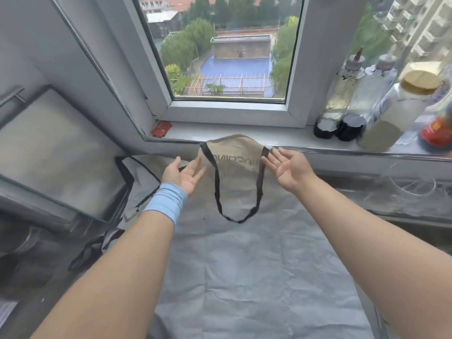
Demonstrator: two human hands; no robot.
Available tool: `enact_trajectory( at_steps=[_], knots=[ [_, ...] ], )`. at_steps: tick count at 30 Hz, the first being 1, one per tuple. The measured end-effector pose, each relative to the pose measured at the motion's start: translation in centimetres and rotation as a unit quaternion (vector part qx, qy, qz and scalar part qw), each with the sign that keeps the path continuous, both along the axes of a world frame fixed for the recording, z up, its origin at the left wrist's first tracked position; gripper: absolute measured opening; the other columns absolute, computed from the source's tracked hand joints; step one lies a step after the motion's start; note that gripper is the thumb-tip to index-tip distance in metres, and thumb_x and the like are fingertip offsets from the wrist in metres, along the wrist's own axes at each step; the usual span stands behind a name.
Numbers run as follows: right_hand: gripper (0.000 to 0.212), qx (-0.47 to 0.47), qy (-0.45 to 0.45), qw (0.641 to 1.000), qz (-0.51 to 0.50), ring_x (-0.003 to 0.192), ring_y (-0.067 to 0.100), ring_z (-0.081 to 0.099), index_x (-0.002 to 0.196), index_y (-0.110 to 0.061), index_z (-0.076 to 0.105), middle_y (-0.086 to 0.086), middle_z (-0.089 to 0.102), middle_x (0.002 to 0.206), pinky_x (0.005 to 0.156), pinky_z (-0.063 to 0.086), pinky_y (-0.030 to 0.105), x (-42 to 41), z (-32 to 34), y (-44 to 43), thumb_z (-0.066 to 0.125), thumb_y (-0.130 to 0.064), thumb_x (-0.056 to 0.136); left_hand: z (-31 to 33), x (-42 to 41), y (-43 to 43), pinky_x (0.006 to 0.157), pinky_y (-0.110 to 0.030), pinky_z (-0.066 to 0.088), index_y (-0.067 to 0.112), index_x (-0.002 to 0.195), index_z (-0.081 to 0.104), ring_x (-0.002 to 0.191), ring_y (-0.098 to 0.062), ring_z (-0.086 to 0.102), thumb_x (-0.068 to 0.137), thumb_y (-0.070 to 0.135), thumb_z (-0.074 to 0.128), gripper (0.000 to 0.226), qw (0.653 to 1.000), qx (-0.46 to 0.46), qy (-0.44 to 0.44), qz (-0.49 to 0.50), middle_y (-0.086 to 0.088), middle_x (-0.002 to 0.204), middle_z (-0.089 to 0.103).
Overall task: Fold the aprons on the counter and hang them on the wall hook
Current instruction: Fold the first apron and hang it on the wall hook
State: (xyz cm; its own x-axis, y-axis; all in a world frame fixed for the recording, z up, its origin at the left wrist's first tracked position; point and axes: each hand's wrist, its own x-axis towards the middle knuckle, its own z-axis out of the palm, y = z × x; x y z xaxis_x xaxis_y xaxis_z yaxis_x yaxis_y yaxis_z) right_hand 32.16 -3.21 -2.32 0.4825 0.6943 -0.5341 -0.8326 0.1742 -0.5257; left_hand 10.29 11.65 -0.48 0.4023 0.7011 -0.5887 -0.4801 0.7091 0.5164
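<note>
A pale grey apron (244,260) lies spread flat on the counter below the window, its bib end at the sill with mirrored dark lettering. Its black neck strap (217,192) loops toward me over the cloth. My left hand (184,174), with a light blue wristband, hovers palm up at the bib's left corner, fingers apart. My right hand (286,167) is open palm up at the bib's right corner, fingertips touching the strap end. A second apron with black trim (132,177) lies partly under the first at the left. No wall hook is in view.
A glass-topped appliance (56,152) stands at the left. Bottles and a jar with a wooden lid (393,111) crowd the window sill at the right. A red packet (161,129) lies on the sill's left end. A wire rack (413,184) sits at the right.
</note>
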Motion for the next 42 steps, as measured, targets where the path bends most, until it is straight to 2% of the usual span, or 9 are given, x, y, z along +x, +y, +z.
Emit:
enact_trajectory(
  at_steps=[3,6,9,15,23,28,31,37,42],
  knots=[
    [0.075,-0.069,-0.088,0.994,-0.011,0.132,0.031,0.047,0.157,-0.023,0.009,0.011,0.034,0.151,0.085,0.058,0.051,-0.8,-0.8,1.0,0.035,0.012,0.095,-1.3,-0.4,0.1,0.101,-0.048,0.043,0.017,0.132,0.042,0.122,-0.026,0.055,0.106,0.024,0.030,0.030,0.990,0.064,0.098,-0.085,-0.009,0.130,0.048],
    [0.049,-0.263,-0.298,0.916,0.049,0.105,0.025,0.061,0.128,-0.022,0.050,0.006,0.058,0.131,0.065,0.057,0.036,-3.9,-2.8,0.1,0.037,0.008,0.091,-3.4,-1.4,-1.4,0.063,-0.028,0.044,0.020,0.120,0.051,0.072,-0.020,0.060,0.101,0.008,0.040,0.025,0.938,0.121,0.272,-0.176,-0.006,0.105,0.056],
    [0.034,-0.282,-0.465,0.806,0.235,0.082,0.022,0.063,0.094,-0.021,0.063,0.008,0.073,0.105,0.056,0.046,0.024,-8.3,-5.2,-0.6,0.040,0.002,0.083,-6.2,-3.9,-2.6,0.064,-0.029,0.048,0.015,0.126,0.058,0.079,-0.024,0.061,0.093,-0.001,0.043,0.040,0.785,0.264,0.484,-0.283,-0.005,0.100,0.063],
    [0.052,-0.233,-0.634,0.532,0.510,0.132,0.023,0.045,0.135,-0.029,0.055,0.002,0.049,0.144,0.106,0.041,0.035,-18.3,-8.5,0.4,0.050,-0.014,0.085,-8.0,-12.5,-4.3,0.107,-0.037,0.039,0.027,0.139,0.045,0.130,-0.031,0.041,0.086,0.003,0.044,0.057,0.558,0.338,0.680,-0.335,-0.007,0.145,0.039],
    [0.101,-0.324,-0.633,0.376,0.594,0.149,0.031,-0.021,0.155,-0.035,-0.003,0.007,-0.023,0.162,0.113,0.013,0.067,-26.8,-13.0,-1.4,0.065,-0.050,0.081,-10.0,-22.4,-7.1,0.111,-0.041,0.033,0.019,0.151,0.009,0.136,-0.038,0.031,0.081,0.023,0.068,0.092,0.639,0.190,0.666,-0.334,-0.013,0.153,0.014],
    [0.072,-0.362,-0.736,0.335,0.463,0.140,0.037,0.026,0.145,-0.022,0.023,0.016,0.018,0.149,0.093,0.040,0.051,-29.3,-13.6,-2.7,0.060,-0.034,0.085,-10.2,-26.0,-7.7,0.077,-0.031,0.048,0.014,0.115,0.050,0.088,-0.032,0.059,0.078,0.031,0.065,0.043,0.675,0.125,0.620,-0.380,-0.010,0.105,0.059],
    [0.038,-0.406,-0.729,0.359,0.419,0.111,0.030,0.047,0.121,-0.017,0.040,0.009,0.043,0.122,0.070,0.040,0.037,-32.1,-12.8,-4.5,0.050,-0.012,0.085,-9.5,-27.3,-8.2,0.059,-0.025,0.037,0.020,0.061,0.037,0.060,-0.023,0.038,0.076,0.023,0.059,0.027,0.661,0.170,0.604,-0.413,-0.002,0.064,0.039],
    [0.059,-0.305,-0.665,0.521,0.440,0.125,0.037,0.039,0.139,-0.014,0.033,0.016,0.040,0.133,0.104,0.036,0.041,-34.5,-12.9,-7.4,0.052,-0.030,0.086,-8.3,-27.9,-9.2,0.067,-0.031,0.037,0.013,0.076,0.043,0.080,-0.029,0.051,0.093,0.028,0.054,0.025,0.697,0.275,0.566,-0.344,-0.006,0.081,0.055],
    [0.096,-0.308,-0.652,0.458,0.519,0.152,0.025,0.000,0.158,-0.019,0.002,0.005,0.000,0.165,0.120,0.018,0.049,-33.7,-14.5,-8.7,0.057,-0.051,0.086,-8.1,-30.1,-11.8,0.084,-0.035,0.051,0.014,0.124,0.053,0.093,-0.026,0.062,0.074,0.041,0.073,0.061,0.707,0.167,0.509,-0.462,-0.004,0.115,0.061]
  ],
)
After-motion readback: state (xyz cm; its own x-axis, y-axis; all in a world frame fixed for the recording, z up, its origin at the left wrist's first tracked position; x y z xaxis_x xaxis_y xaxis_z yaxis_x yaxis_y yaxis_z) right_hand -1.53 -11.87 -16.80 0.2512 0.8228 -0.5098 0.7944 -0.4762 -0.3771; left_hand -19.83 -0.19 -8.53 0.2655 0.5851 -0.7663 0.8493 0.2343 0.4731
